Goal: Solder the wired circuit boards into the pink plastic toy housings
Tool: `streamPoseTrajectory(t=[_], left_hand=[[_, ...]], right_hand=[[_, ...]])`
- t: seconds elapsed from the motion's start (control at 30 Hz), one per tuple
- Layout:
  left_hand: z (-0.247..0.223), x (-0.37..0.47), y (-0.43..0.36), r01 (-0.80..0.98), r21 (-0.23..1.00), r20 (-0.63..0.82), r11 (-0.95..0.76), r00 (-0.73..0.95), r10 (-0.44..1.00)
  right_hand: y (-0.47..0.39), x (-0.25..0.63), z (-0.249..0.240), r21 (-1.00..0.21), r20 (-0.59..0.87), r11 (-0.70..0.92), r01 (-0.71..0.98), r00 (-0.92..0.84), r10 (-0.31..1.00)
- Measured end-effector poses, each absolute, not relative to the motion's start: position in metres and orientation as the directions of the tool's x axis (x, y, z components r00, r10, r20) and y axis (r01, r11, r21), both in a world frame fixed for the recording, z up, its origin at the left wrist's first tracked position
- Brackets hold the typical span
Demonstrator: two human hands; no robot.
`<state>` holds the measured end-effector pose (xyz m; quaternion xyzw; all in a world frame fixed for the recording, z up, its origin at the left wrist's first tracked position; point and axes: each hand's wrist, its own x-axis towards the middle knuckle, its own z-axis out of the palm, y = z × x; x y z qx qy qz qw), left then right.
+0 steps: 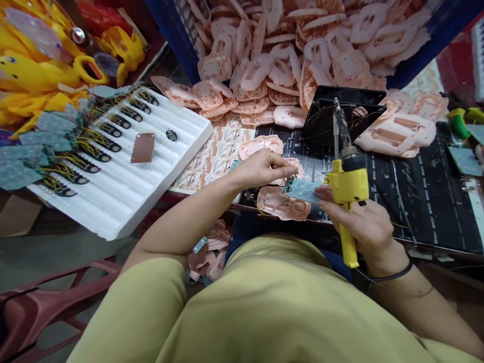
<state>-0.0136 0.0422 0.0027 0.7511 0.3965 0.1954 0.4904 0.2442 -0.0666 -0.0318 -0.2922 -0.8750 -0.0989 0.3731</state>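
Observation:
A yellow soldering gun (348, 184) rests in my right hand (365, 224), its metal tip pointing up and away from me. The thumb and fingers of that hand also grip one end of a pale blue-green circuit board (304, 190). At the board's other end, where small green parts and dark wires show, my left hand (260, 169) is closed in a pinch; what sits between its fingertips is too small to make out. Below the board lies an open pink plastic shell half (278, 203), with thin yellow wires at its left side. Another pink shell (260, 146) lies beyond my left hand.
A black fan (340, 113) stands behind the soldering gun. Pink shells (264, 70) fill a blue crate (170, 38) and spill onto the table. On the left, a white foam tray (151, 186) carries several wired speakers (102, 156) and a brown plate (142, 147). Yellow toy parts (38, 70) are piled behind.

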Motion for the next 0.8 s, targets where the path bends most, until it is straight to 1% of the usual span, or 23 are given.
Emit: streamPoseTrajectory(t=[0.07, 0.13, 0.2, 0.27, 0.33, 0.37, 0.43, 0.47, 0.57, 0.63, 0.7, 0.8], left_hand=[[0.006, -0.011, 0.044, 0.348, 0.929, -0.135, -0.129, 0.641, 0.756], [0.007, -0.012, 0.044, 0.284, 0.957, -0.154, -0.056, 0.663, 0.732], [0.006, -0.014, 0.044, 0.219, 0.975, -0.131, -0.027, 0.671, 0.730], [0.006, -0.016, 0.042, 0.162, 0.986, -0.071, -0.050, 0.662, 0.746], [0.009, -0.018, 0.038, 0.146, 0.985, -0.020, -0.090, 0.621, 0.784], [0.013, -0.018, 0.035, 0.158, 0.982, -0.009, -0.104, 0.587, 0.810], [0.025, -0.019, 0.030, 0.210, 0.972, -0.012, -0.107, 0.497, 0.868], [0.033, -0.019, 0.029, 0.231, 0.967, -0.009, -0.104, 0.440, 0.898], [0.057, -0.030, 0.032, 0.227, 0.968, 0.045, -0.107, 0.261, 0.964], [0.065, -0.044, 0.040, 0.230, 0.964, 0.095, -0.137, 0.185, 0.978], [0.063, -0.061, 0.052, 0.306, 0.942, 0.085, -0.137, 0.176, 0.981], [0.044, -0.081, 0.071, 0.520, 0.845, 0.001, -0.122, 0.227, 0.974]], right_hand=[[-0.066, 0.245, -0.032, -0.053, 0.714, 0.820, 0.571, -0.552, 0.430], [-0.065, 0.245, -0.034, -0.086, 0.721, 0.815, 0.572, -0.529, 0.448], [-0.064, 0.244, -0.035, -0.177, 0.735, 0.809, 0.561, -0.471, 0.488], [-0.063, 0.239, -0.036, -0.319, 0.746, 0.797, 0.513, -0.382, 0.545], [-0.060, 0.232, -0.035, -0.442, 0.758, 0.770, 0.459, -0.268, 0.595], [-0.057, 0.228, -0.034, -0.482, 0.760, 0.753, 0.448, -0.213, 0.614], [-0.052, 0.222, -0.032, -0.529, 0.753, 0.721, 0.447, -0.145, 0.642], [-0.050, 0.219, -0.031, -0.548, 0.740, 0.709, 0.444, -0.138, 0.658], [-0.041, 0.217, -0.027, -0.566, 0.698, 0.689, 0.453, -0.180, 0.693], [-0.033, 0.219, -0.025, -0.525, 0.693, 0.689, 0.500, -0.219, 0.687], [-0.022, 0.219, -0.023, -0.468, 0.692, 0.701, 0.538, -0.271, 0.669], [0.003, 0.213, -0.021, -0.431, 0.672, 0.742, 0.513, -0.366, 0.644]])
